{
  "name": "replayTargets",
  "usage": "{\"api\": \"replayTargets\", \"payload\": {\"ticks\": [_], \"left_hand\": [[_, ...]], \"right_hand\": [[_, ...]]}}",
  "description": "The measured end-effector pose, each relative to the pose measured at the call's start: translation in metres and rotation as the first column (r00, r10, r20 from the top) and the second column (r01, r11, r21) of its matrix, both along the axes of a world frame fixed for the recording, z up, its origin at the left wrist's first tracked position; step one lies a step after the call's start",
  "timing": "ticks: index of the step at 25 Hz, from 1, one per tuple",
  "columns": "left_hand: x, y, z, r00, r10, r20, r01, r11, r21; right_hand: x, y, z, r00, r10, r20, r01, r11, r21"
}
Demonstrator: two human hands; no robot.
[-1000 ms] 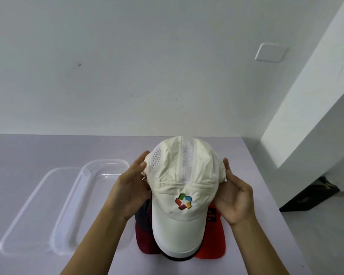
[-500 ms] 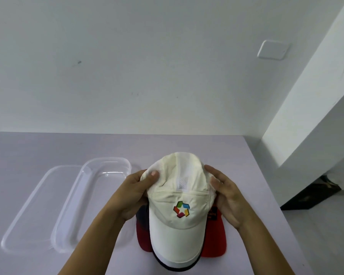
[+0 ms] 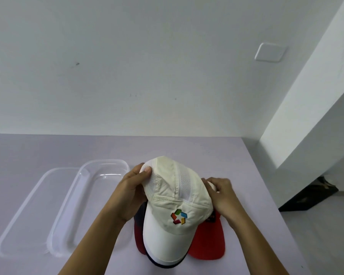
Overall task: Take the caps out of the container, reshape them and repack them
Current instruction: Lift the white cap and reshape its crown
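Observation:
A white cap (image 3: 173, 197) with a coloured logo on its front lies on top of a pile of caps. My left hand (image 3: 131, 193) pinches the left side of its crown, thumb on the mesh. At the crown's right back edge, my right hand (image 3: 222, 193) grips the fabric. Under it a red cap's brim (image 3: 209, 243) sticks out to the right and a dark red and navy cap (image 3: 138, 229) to the left. A dark brim edge (image 3: 163, 264) shows below the white brim. The clear plastic container (image 3: 68, 213) stands empty left of the pile.
A clear lid (image 3: 22, 215) lies beside the container, on its left. The lilac table (image 3: 187, 147) ends at a white wall behind and drops off on the right, where a dark object (image 3: 310, 197) lies on the floor.
The white cap has been turned slightly and its crown pushed up fuller. My left thumb has slid onto the mesh side and my right hand has moved round to the crown's back right edge.

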State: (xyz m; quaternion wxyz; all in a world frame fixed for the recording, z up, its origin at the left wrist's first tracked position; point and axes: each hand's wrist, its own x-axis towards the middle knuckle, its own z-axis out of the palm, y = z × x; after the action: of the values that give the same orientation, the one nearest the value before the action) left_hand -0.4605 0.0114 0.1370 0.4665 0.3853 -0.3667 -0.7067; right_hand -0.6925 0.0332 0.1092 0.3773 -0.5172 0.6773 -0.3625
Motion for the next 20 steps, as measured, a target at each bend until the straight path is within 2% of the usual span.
{"api": "replayTargets", "payload": {"ticks": [2, 4, 8, 11, 15, 16, 18, 20], "left_hand": [[0.003, 0.0, 0.002, 1.0, 0.011, 0.002, -0.011, 1.0, 0.004], [0.003, 0.001, 0.003, 0.999, 0.004, 0.05, -0.005, 1.0, 0.008], [-0.005, 0.006, 0.005, 0.967, -0.002, 0.254, 0.004, 1.0, -0.007], [-0.007, 0.005, 0.008, 0.922, 0.095, 0.376, -0.068, 0.994, -0.083], [-0.009, 0.003, 0.012, 0.951, 0.216, 0.223, -0.225, 0.974, 0.014], [-0.008, 0.003, 0.011, 0.962, 0.199, 0.186, -0.208, 0.978, 0.027], [0.0, 0.007, 0.011, 0.982, 0.051, 0.183, -0.036, 0.996, -0.087], [0.008, 0.007, 0.011, 0.938, -0.057, 0.341, 0.147, 0.959, -0.244]], "right_hand": [[-0.001, 0.0, -0.004, 0.976, -0.143, -0.163, 0.105, 0.969, -0.222], [0.001, 0.0, 0.002, 0.976, -0.161, -0.147, 0.1, 0.928, -0.359], [0.01, -0.002, 0.017, 0.995, -0.094, 0.045, 0.103, 0.954, -0.28], [0.018, 0.002, 0.017, 0.988, 0.005, 0.154, 0.031, 0.973, -0.228], [0.02, 0.009, 0.022, 0.967, 0.219, 0.133, -0.2, 0.969, -0.143], [0.019, 0.009, 0.023, 0.966, 0.228, 0.123, -0.213, 0.969, -0.122], [0.015, 0.009, 0.024, 0.97, 0.222, 0.101, -0.211, 0.972, -0.105], [0.01, 0.007, 0.024, 0.973, 0.216, 0.079, -0.206, 0.971, -0.123]]}}
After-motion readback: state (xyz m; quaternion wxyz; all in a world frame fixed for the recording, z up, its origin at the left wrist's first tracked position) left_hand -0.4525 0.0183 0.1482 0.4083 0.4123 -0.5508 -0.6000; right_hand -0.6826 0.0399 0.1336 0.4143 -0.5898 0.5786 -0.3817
